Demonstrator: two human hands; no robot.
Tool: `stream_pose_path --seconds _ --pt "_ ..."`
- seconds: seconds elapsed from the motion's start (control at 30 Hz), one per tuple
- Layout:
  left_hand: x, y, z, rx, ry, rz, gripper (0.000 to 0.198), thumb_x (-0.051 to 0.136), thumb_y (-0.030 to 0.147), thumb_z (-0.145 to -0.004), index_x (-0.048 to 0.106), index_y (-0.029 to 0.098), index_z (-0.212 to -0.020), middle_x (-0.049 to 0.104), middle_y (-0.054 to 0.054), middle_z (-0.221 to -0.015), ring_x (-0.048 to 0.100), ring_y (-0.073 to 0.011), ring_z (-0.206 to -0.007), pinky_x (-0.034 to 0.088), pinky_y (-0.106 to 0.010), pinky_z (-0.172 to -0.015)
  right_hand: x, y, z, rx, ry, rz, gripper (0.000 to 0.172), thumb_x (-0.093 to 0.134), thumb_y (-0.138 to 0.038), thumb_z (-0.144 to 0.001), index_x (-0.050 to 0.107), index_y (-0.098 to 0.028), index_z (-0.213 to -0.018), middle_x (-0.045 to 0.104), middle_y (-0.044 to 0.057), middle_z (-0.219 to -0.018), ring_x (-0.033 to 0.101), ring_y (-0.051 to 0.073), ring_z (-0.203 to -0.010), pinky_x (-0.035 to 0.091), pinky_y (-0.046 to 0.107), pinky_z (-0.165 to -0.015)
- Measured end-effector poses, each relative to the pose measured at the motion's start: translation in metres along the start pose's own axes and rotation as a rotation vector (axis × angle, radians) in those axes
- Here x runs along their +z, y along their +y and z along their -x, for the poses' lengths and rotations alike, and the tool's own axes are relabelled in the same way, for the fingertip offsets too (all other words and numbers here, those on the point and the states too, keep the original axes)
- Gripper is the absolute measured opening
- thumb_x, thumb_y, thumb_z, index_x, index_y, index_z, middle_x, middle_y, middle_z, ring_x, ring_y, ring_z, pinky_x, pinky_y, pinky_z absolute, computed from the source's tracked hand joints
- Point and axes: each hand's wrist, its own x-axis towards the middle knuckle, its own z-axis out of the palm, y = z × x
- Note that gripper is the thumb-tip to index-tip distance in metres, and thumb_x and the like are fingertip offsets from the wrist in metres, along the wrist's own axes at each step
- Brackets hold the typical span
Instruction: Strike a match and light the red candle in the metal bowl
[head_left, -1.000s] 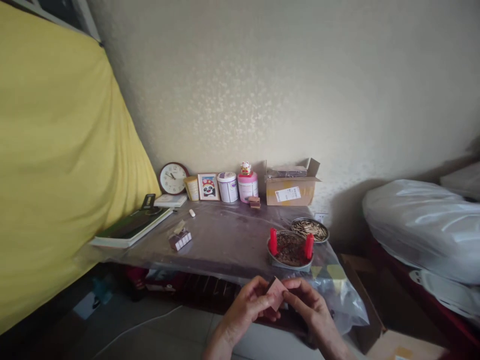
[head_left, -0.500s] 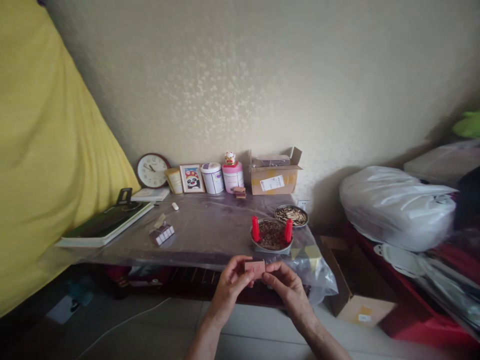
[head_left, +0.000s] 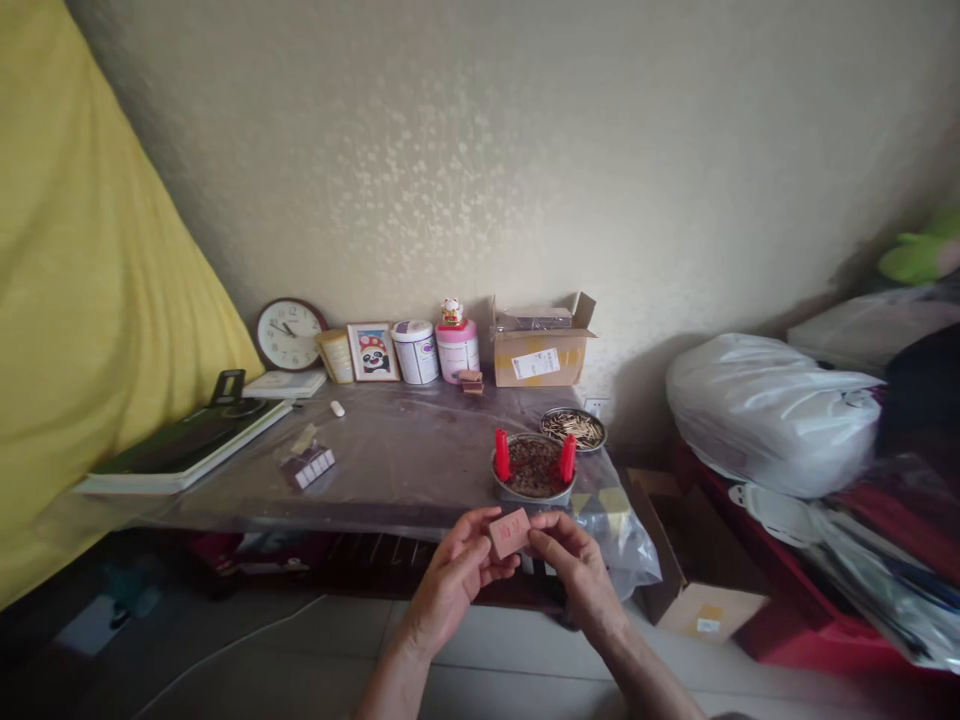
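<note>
A small pinkish matchbox [head_left: 510,533] with red characters on its face is held up in front of the table's near edge, tilted with its right side higher. My right hand [head_left: 574,560] pinches its right edge between thumb and fingers. At its left edge are the thumb and fingers of my left hand [head_left: 454,575], closed loosely round that side. Just beyond the hands, a round metal tin [head_left: 534,480] of dark grains carries two red candles [head_left: 502,455] standing upright. Behind it sits a round dish of matchsticks [head_left: 574,430].
Along the wall stand a clock [head_left: 289,335], a framed panda picture [head_left: 373,352], two canisters [head_left: 416,355] and an open carton [head_left: 537,358]. A large book [head_left: 187,450] and a ribbed pack [head_left: 311,466] lie left. Another carton [head_left: 701,590] and a white bag [head_left: 772,415] are right.
The matchbox has turned, its right side rising and more of its lettered face showing. My left thumb has drawn back from its front. The view has shifted slightly right.
</note>
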Motion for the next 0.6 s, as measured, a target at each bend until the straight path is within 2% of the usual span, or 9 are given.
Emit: stream_pose_path --seconds 0.13,0.27,0.33,0.4,0.5,0.6 --pt "0.002 0.000 -0.001 -0.054 0.044 0.053 0.026 0.057 0.027 -0.088 0.063 0.019 -0.113 0.074 -0.011 -0.103 0.069 -0.0192 -0.082 0.051 -0.034 -0.078 -0.001 0.001 0.001 -0.175 0.023 0.190 0.023 0.073 -0.038 -0.076 0.062 -0.019 -0.084 0.066 0.001 -0.080 0.062 0.014 -0.073 0.050 0.025 -0.071" --pt "0.000 -0.002 -0.003 -0.125 0.110 0.152 0.028 0.054 0.033 -0.090 0.067 0.013 -0.106 0.075 -0.014 -0.099 0.068 -0.0194 -0.084 0.051 -0.033 -0.079 -0.001 0.002 0.006 -0.566 -0.010 0.611 0.005 0.058 -0.023 -0.088 0.062 -0.021 -0.089 0.067 0.005 -0.092 0.064 0.018 -0.087 0.050 0.030 -0.080" --pt "-0.001 -0.004 -0.004 -0.134 0.122 0.194 0.024 0.056 0.029 -0.090 0.069 0.013 -0.102 0.075 -0.009 -0.093 0.067 -0.0171 -0.084 0.050 -0.031 -0.082 -0.001 0.000 0.009 -0.774 -0.101 0.811 0.012 0.054 -0.014 -0.090 0.062 -0.022 -0.093 0.067 0.005 -0.099 0.063 0.018 -0.092 0.049 0.032 -0.084" --pt "-0.003 -0.006 -0.004 -0.122 0.122 0.215 0.021 0.058 0.025 -0.089 0.069 0.016 -0.103 0.073 -0.005 -0.089 0.066 -0.0138 -0.082 0.050 -0.029 -0.082 0.000 -0.004 0.011 -0.908 -0.191 0.927 0.019 0.051 -0.008 -0.090 0.062 -0.022 -0.097 0.067 0.006 -0.103 0.062 0.018 -0.095 0.049 0.033 -0.085" --pt "-0.005 -0.007 -0.004 -0.103 0.103 0.242 0.025 0.060 0.025 -0.087 0.066 0.020 -0.111 0.072 -0.003 -0.093 0.064 -0.0119 -0.083 0.049 -0.027 -0.080 0.002 -0.008 0.013 -0.984 -0.245 0.991 0.023 0.049 -0.005 -0.090 0.060 -0.021 -0.102 0.066 0.008 -0.106 0.061 0.018 -0.097 0.049 0.034 -0.087" --pt "-0.005 -0.005 -0.003 -0.076 0.033 0.269 0.029 0.062 0.026 -0.086 0.064 0.023 -0.115 0.072 -0.005 -0.101 0.062 -0.0154 -0.096 0.046 -0.030 -0.086 0.005 -0.009 0.014 -0.975 -0.244 0.983 0.022 0.050 -0.005 -0.090 0.058 -0.022 -0.103 0.066 0.007 -0.101 0.061 0.018 -0.095 0.050 0.034 -0.085"
